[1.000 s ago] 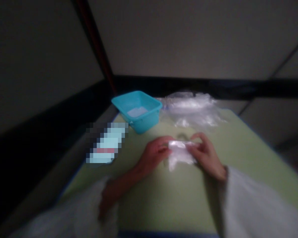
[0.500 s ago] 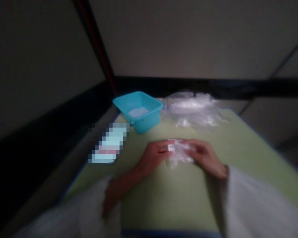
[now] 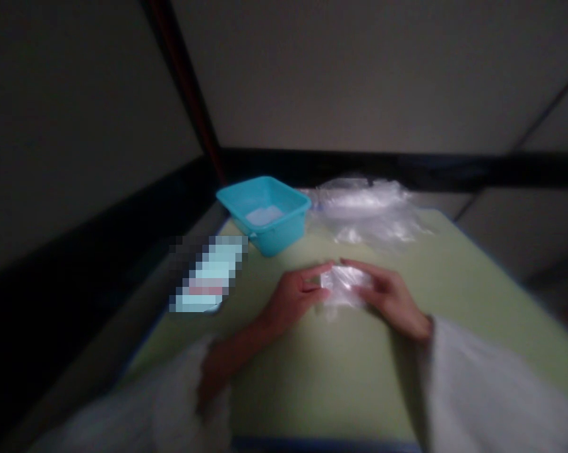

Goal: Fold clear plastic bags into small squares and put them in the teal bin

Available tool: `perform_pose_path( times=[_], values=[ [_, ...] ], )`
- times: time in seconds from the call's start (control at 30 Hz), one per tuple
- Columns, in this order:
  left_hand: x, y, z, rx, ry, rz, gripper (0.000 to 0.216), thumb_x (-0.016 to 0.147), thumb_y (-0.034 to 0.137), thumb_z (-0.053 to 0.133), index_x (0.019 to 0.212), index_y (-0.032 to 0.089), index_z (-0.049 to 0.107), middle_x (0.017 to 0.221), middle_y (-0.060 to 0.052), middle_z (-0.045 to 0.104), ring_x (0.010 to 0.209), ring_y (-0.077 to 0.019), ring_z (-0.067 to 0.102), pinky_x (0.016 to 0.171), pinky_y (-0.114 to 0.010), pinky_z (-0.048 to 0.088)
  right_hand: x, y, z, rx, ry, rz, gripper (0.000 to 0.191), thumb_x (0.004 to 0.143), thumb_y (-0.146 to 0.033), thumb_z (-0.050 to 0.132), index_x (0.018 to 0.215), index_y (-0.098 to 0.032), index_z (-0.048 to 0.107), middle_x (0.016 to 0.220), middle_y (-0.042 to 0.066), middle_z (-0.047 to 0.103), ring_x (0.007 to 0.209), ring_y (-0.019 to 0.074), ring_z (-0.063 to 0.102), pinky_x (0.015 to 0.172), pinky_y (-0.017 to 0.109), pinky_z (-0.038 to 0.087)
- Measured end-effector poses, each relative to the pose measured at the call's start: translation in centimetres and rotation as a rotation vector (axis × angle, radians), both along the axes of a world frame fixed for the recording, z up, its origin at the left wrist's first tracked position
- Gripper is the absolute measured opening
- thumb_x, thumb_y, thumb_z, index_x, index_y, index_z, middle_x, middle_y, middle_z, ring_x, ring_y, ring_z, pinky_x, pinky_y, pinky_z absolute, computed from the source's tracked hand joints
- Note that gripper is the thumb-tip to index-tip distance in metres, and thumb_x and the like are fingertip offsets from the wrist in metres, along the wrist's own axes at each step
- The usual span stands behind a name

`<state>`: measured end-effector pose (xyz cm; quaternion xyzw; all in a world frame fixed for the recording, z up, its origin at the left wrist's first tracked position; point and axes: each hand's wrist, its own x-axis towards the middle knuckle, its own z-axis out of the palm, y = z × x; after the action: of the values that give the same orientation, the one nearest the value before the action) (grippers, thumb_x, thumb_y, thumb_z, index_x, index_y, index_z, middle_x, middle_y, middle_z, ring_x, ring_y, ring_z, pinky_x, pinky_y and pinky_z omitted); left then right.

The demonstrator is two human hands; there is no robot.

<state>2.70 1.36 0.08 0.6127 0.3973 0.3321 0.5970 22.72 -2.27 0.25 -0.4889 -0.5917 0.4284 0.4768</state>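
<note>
A small clear plastic bag lies between my two hands over the pale green table. My left hand pinches its left edge with thumb and fingers. Opposite it, my right hand grips the right side, fingers curled over the top. Both wrists come out of white sleeves. The picture is dim and blurred.
A turquoise plastic tub with something pale inside stands at the back left of the table. Beside it to the right lies a heap of clear plastic bags. A pixelated patch sits at the table's left edge. Dark walls surround the table.
The bag has been gathered smaller between my hands. My fingers have shifted over its top and the hands have drawn slightly closer.
</note>
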Motion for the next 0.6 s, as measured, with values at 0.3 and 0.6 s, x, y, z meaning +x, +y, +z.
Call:
perform_pose_path(
  times=[0.3,0.6],
  values=[
    [-0.18,0.12,0.34,0.014,-0.010,0.015,0.063,0.067,0.019,0.068,0.128,0.014,0.054,0.054,0.004,0.061,0.045,-0.0058,0.046,0.046,-0.015,0.031,0.02,0.04,-0.01,-0.031,0.012,0.053,0.037,0.067,-0.028,0.075,0.103,-0.020,0.071,0.095,0.005,0.073,0.078,0.0191,0.066,0.071,0.034,0.055],
    [-0.15,-0.34,0.39,0.017,0.017,0.003,0.067,0.068,0.022,0.067,0.131,0.010,0.050,0.053,0.002,0.062,0.049,-0.0112,0.058,0.049,-0.018,0.043,0.20,0.22,-0.71,-0.060,0.092,0.040,0.040,0.064,-0.028,0.077,0.103,-0.020,0.071,0.094,0.005,0.073,0.082,0.0202,0.066,0.072,0.033,0.054]
  ],
)
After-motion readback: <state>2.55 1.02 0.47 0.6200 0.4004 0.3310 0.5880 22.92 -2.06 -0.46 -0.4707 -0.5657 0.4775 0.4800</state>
